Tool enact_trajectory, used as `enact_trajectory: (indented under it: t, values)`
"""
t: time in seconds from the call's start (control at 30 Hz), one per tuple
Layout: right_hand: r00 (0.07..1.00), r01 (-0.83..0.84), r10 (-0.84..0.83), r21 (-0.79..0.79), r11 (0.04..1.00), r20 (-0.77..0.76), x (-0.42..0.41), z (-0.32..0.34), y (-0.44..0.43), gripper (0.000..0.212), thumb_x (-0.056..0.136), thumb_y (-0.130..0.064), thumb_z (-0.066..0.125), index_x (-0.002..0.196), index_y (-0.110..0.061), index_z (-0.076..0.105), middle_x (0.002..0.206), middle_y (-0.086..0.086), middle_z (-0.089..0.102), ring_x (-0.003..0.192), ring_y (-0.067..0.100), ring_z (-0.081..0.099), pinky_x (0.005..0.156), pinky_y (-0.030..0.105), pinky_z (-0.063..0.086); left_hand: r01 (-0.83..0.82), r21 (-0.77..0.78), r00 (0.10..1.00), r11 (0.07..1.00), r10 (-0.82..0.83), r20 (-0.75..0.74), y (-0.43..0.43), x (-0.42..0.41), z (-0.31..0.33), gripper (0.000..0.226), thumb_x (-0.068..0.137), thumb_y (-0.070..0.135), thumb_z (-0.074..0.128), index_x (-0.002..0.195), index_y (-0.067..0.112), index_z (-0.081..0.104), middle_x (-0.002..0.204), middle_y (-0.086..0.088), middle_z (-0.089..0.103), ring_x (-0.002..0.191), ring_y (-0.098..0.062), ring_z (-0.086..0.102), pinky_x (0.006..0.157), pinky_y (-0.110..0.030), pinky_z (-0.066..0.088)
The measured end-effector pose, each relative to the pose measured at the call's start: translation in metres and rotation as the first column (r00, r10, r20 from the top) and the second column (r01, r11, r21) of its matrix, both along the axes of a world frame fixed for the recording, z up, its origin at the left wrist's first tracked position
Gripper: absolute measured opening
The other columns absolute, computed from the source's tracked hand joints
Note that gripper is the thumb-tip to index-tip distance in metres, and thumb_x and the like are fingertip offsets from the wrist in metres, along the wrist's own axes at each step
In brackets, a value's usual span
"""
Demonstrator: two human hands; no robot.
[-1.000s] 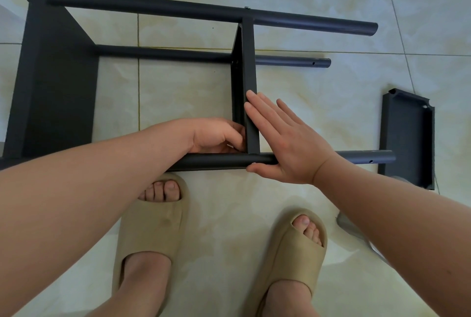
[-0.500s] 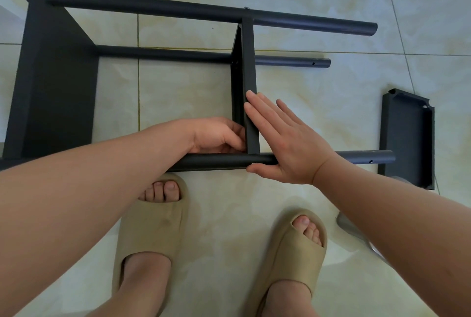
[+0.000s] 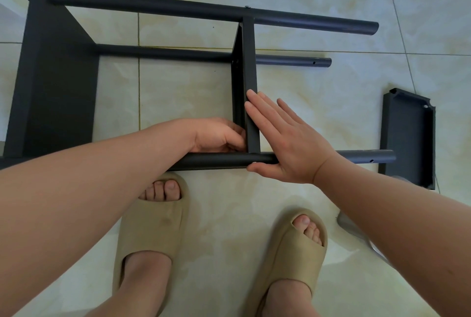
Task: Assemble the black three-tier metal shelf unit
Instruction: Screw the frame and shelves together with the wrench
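The black shelf frame (image 3: pixel 158 8) lies on its side on the tiled floor, with one shelf panel (image 3: pixel 54 82) fixed at the left end. A middle shelf panel (image 3: pixel 248 61) stands on edge between the tubes. My right hand (image 3: pixel 283 143) lies flat with straight fingers against that panel's right face, thumb under the near tube (image 3: pixel 216 161). My left hand (image 3: pixel 219 135) is curled at the panel's left side, at the corner where it meets the near tube; its fingertips are hidden, and I cannot tell what they hold.
A third loose shelf panel (image 3: pixel 407 138) lies on the floor at the right, past the tube ends. My two feet in beige slides (image 3: pixel 153 227) stand just in front of the frame. Something metallic and shiny (image 3: pixel 354 227) peeks out under my right forearm.
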State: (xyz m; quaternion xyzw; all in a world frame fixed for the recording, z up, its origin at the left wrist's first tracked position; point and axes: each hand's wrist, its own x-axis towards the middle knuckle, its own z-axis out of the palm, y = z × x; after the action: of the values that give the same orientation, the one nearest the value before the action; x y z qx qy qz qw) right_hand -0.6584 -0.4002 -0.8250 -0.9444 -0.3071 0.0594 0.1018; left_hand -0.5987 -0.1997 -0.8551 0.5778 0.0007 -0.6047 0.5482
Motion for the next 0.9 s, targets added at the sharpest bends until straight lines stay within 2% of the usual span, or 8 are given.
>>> enact_trajectory:
  t: [0.1, 0.2, 0.43, 0.53, 0.67, 0.77, 0.9]
  values:
    - [1.0, 0.003, -0.003, 0.003, 1.0, -0.006, 0.0001, 0.0005, 0.0004, 0.099, 0.092, -0.068, 0.045, 0.158, 0.0, 0.02, 0.168, 0.015, 0.011, 0.156, 0.028, 0.008, 0.125, 0.051, 0.017, -0.008, -0.032, 1.0, 0.999, 0.008, -0.017, -0.0005, 0.0002, 0.0012, 0.012, 0.089, -0.01, 0.051, 0.096, -0.006, 0.061, 0.081, -0.015, 0.068, 0.068, -0.019, 0.069, 0.064, -0.025, 0.056]
    - [1.0, 0.003, -0.003, 0.001, 1.0, -0.01, 0.0004, 0.001, 0.0002, 0.099, 0.092, -0.068, 0.045, 0.158, 0.0, 0.019, 0.168, 0.015, 0.01, 0.156, 0.028, 0.008, 0.125, 0.05, 0.016, -0.018, -0.059, 1.0, 0.998, 0.017, -0.018, -0.0004, 0.0007, 0.0045, 0.024, 0.091, -0.015, 0.044, 0.088, 0.001, 0.062, 0.069, -0.007, 0.069, 0.062, -0.015, 0.069, 0.059, -0.023, 0.054]
    - [1.0, 0.002, -0.002, -0.001, 1.0, -0.011, 0.0, 0.0005, 0.0005, 0.099, 0.092, -0.069, 0.044, 0.159, 0.0, 0.019, 0.168, 0.015, 0.011, 0.156, 0.028, 0.008, 0.125, 0.051, 0.017, -0.067, -0.111, 0.996, 0.992, 0.059, -0.07, -0.0007, 0.0021, 0.0055, 0.027, 0.09, -0.02, 0.04, 0.093, 0.001, 0.058, 0.072, -0.007, 0.069, 0.063, -0.015, 0.069, 0.059, -0.023, 0.054]
    - [1.0, 0.002, -0.003, -0.002, 1.0, -0.009, -0.0002, 0.0005, 0.0001, 0.099, 0.092, -0.069, 0.045, 0.159, 0.0, 0.019, 0.168, 0.015, 0.01, 0.156, 0.028, 0.008, 0.125, 0.051, 0.017, -0.084, -0.102, 0.989, 0.991, 0.071, -0.128, -0.0017, 0.0016, 0.0028, 0.019, 0.093, -0.009, 0.044, 0.1, 0.001, 0.058, 0.084, -0.012, 0.066, 0.073, -0.02, 0.068, 0.068, -0.029, 0.057]
    - [1.0, 0.001, -0.001, 0.003, 1.0, -0.003, 0.0002, -0.0003, 0.0003, 0.098, 0.092, -0.068, 0.045, 0.159, 0.0, 0.019, 0.168, 0.015, 0.011, 0.156, 0.029, 0.009, 0.125, 0.051, 0.017, -0.01, -0.005, 1.0, 1.0, 0.01, 0.004, -0.0018, -0.0011, 0.0034, 0.016, 0.094, -0.005, 0.049, 0.095, -0.001, 0.064, 0.079, -0.012, 0.067, 0.066, -0.016, 0.067, 0.062, -0.023, 0.054]
    - [1.0, 0.002, -0.002, 0.0, 1.0, -0.002, 0.0004, -0.0004, 0.0002, 0.099, 0.092, -0.068, 0.045, 0.159, 0.0, 0.019, 0.168, 0.015, 0.011, 0.156, 0.029, 0.009, 0.125, 0.051, 0.017, -0.009, -0.001, 1.0, 1.0, 0.009, 0.016, -0.0002, 0.0001, 0.001, 0.018, 0.092, -0.008, 0.05, 0.105, -0.006, 0.063, 0.085, -0.017, 0.065, 0.07, -0.02, 0.066, 0.067, -0.025, 0.056]
    - [1.0, 0.001, -0.001, 0.002, 1.0, -0.004, 0.0001, 0.0, 0.0002, 0.098, 0.092, -0.068, 0.045, 0.159, 0.0, 0.019, 0.168, 0.015, 0.011, 0.156, 0.029, 0.009, 0.125, 0.052, 0.017, -0.028, -0.026, 1.0, 0.999, 0.028, 0.002, 0.0, 0.0004, 0.001, 0.018, 0.092, -0.011, 0.049, 0.095, -0.003, 0.065, 0.077, -0.013, 0.067, 0.064, -0.017, 0.067, 0.064, -0.023, 0.056]
